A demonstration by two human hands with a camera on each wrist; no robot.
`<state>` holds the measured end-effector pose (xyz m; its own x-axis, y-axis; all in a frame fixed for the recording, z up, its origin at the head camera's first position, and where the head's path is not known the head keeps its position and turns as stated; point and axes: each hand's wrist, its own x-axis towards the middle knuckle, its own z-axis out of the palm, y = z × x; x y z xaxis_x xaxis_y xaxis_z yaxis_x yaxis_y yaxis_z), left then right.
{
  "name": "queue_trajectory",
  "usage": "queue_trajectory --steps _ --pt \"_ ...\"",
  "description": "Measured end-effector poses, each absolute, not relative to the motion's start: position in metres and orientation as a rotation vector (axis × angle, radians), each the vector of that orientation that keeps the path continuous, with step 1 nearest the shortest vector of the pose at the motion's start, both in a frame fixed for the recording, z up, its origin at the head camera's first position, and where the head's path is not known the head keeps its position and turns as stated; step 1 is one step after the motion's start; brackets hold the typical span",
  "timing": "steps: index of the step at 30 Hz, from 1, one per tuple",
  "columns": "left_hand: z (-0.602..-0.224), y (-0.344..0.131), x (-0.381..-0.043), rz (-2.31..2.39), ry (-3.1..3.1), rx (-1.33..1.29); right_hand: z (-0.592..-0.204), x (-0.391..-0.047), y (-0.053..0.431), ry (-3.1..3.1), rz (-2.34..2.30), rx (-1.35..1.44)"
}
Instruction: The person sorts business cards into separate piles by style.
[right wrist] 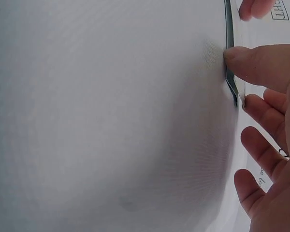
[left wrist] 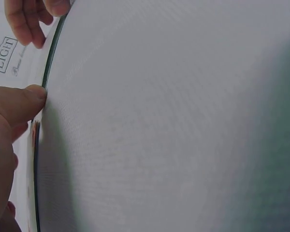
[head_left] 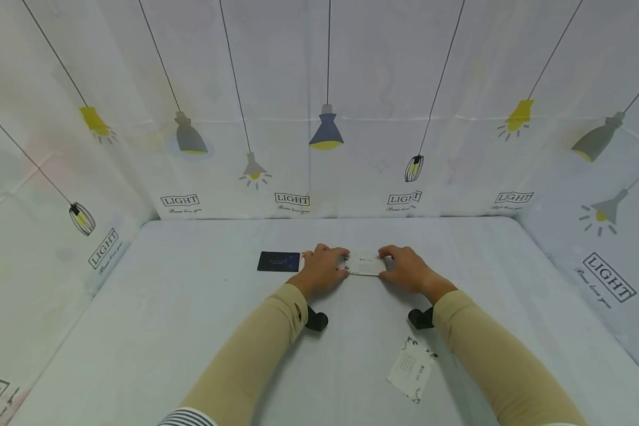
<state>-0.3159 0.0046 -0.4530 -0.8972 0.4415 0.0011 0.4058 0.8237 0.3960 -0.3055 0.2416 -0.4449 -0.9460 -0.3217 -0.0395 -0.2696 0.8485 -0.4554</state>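
Note:
A white card (head_left: 365, 265) with printed text and leafy corners lies on the table between both hands. At its left end, my left hand (head_left: 322, 269) holds the card's edges between thumb and fingers. My right hand (head_left: 407, 272) grips the opposite end the same way. Seen edge-on in the right wrist view, the card (right wrist: 229, 29) has a dark layer along its table side, against the right thumb (right wrist: 261, 63). The left thumb (left wrist: 24, 102) presses the near edge in the left wrist view. Left of that hand lies a dark blue card (head_left: 278, 261), and a pale card's edge (head_left: 301, 261) shows beside it, partly hidden.
Another white leafy card (head_left: 413, 370) lies slanted nearer the body, beside the right forearm. White cloth covers the table (head_left: 191, 331). A curtain (head_left: 362, 71) printed with lamps stands behind it and along both sides.

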Motion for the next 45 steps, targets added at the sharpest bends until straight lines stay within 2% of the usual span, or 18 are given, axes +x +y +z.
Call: queue_trajectory --steps 12,19,32,45 --pt "-0.46 0.007 -0.32 0.6 2.948 0.673 -0.442 -0.303 0.242 2.9 -0.744 -0.428" --pt "-0.463 0.005 -0.317 0.68 2.951 0.673 -0.438 -0.288 0.249 2.884 -0.814 -0.419" --pt "-0.447 0.004 -0.275 0.873 2.793 0.826 -0.43 -0.221 0.266 2.833 -0.913 -0.52" --pt "-0.436 0.02 -0.217 1.004 2.648 0.993 -0.428 -0.173 0.274 2.764 -0.916 -0.662"
